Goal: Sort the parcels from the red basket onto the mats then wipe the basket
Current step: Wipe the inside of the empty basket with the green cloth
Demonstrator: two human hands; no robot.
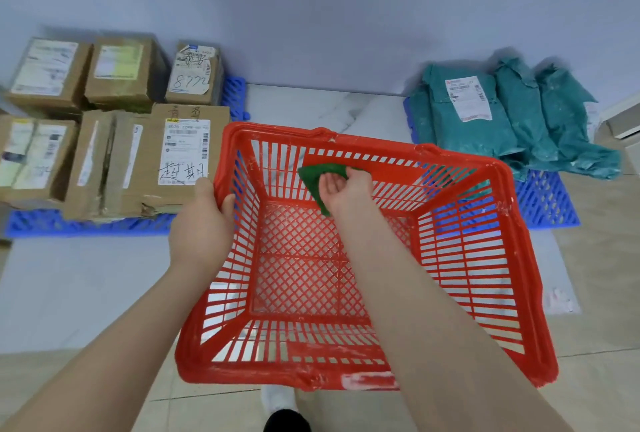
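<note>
The red basket (478, 258) is held up in front of me with no parcels inside. My left hand (202, 224) grips its left rim, thumb over the edge. My right hand (343, 189) reaches inside and holds a green cloth (313, 177) against the far inner wall. Several cardboard boxes (117, 141) lie on the blue mat (86, 225) at the left. Teal plastic mailer bags (512, 120) lie on the blue mat (547, 199) at the right.
A pale wall runs behind both mats. White marble-look floor lies between the mats and beige tiles are under me. A white unit (623, 120) stands at the far right edge. My shoe (277, 400) shows below the basket.
</note>
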